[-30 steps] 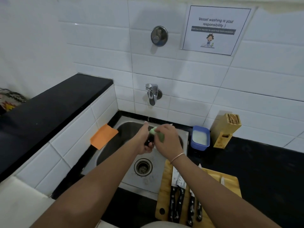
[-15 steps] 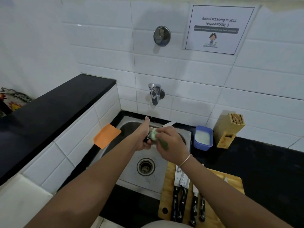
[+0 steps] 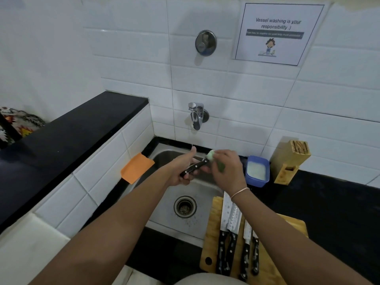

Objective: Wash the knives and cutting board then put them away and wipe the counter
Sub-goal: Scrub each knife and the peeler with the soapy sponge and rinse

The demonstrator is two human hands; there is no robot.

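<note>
A paper notice (image 3: pixel 277 33) taped to the wall tiles reads "Vessel washing is your responsibility :)"

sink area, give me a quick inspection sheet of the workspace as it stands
surface: black counter around a steel sink.
job's things: one knife held over the sink; four knives on the cutting board; knife block by the wall.
clutter: orange cloth on the sink's left edge; blue tub.
grippers: left hand grips the handle; right hand rubs a soapy sponge on the blade.
cables: nothing seen.
surroundings: white tiles, tap, paper notice.
</note>
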